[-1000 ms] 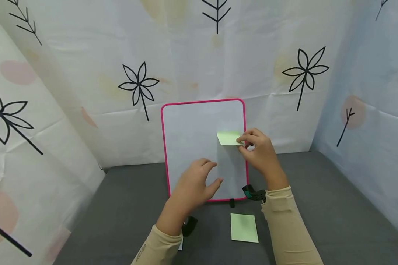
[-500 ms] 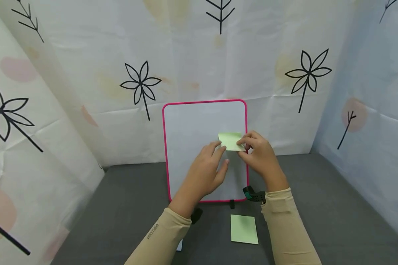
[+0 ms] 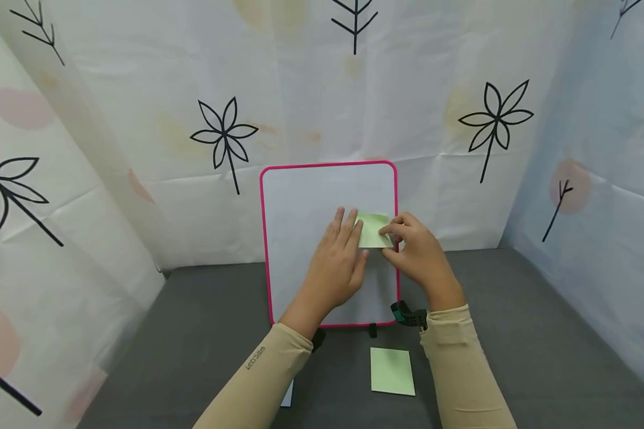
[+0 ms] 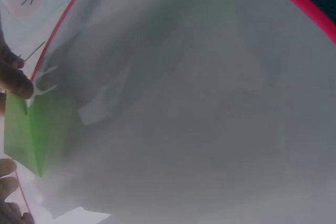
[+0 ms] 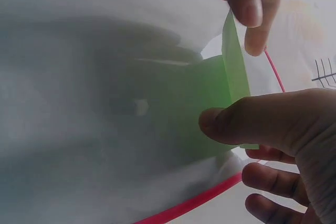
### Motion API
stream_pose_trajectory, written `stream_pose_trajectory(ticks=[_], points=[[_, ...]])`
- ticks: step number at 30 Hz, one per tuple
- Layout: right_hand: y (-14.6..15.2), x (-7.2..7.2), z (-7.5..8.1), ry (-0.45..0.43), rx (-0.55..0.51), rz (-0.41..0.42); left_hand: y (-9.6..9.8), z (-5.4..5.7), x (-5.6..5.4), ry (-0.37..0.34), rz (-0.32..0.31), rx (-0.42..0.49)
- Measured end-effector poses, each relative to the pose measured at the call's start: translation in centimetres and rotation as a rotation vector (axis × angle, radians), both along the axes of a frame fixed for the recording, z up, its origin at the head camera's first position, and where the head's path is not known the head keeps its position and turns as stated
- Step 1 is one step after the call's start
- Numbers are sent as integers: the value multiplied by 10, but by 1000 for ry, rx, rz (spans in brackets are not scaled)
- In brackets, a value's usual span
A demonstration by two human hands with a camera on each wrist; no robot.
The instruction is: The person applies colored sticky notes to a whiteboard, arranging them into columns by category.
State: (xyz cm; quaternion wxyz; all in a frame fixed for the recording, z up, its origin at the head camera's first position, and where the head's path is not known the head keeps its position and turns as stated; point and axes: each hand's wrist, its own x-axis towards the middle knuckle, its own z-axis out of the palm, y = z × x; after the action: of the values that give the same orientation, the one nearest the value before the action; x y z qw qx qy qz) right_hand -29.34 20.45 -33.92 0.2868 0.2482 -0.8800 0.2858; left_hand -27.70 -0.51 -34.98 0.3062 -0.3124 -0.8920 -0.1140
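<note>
A pale green sticky note (image 3: pixel 374 231) is at the right side of a pink-framed whiteboard (image 3: pixel 306 202). My right hand (image 3: pixel 423 256) pinches the note near its lower right corner; the right wrist view shows that thumb (image 5: pixel 226 121) on the note's near side. At the note's left edge, my left hand (image 3: pixel 333 268) has its fingers extended, with fingertips overlapping the edge in the head view. The note (image 5: pixel 236 66) stands out from the board in the right wrist view, its green reflection beside it on the glossy surface.
The whiteboard stands upright on a dark grey table (image 3: pixel 204 333), by a patterned white cloth backdrop (image 3: pixel 311 107). A green sticky note pad (image 3: pixel 392 372) lies in front of the board. Part of a light blue piece (image 3: pixel 288 395) shows beside the left sleeve.
My left hand has moved up and right to the note's left edge, its fingers straightening. The note has tilted to show more of its face, still pinched by my right hand.
</note>
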Motion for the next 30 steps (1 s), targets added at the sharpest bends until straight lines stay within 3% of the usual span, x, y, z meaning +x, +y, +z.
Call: stream_pose_trajectory(ticks=[13, 19, 30], points=[[-1, 7, 5, -132, 54, -32, -2, -15, -6, -55, 39, -40], [-1, 7, 5, -147, 67, -30, -1, -18, -9, -37, 31, -22], [-3, 7, 6, -151, 62, -21, -1, -22, -10, -54, 71, -66]])
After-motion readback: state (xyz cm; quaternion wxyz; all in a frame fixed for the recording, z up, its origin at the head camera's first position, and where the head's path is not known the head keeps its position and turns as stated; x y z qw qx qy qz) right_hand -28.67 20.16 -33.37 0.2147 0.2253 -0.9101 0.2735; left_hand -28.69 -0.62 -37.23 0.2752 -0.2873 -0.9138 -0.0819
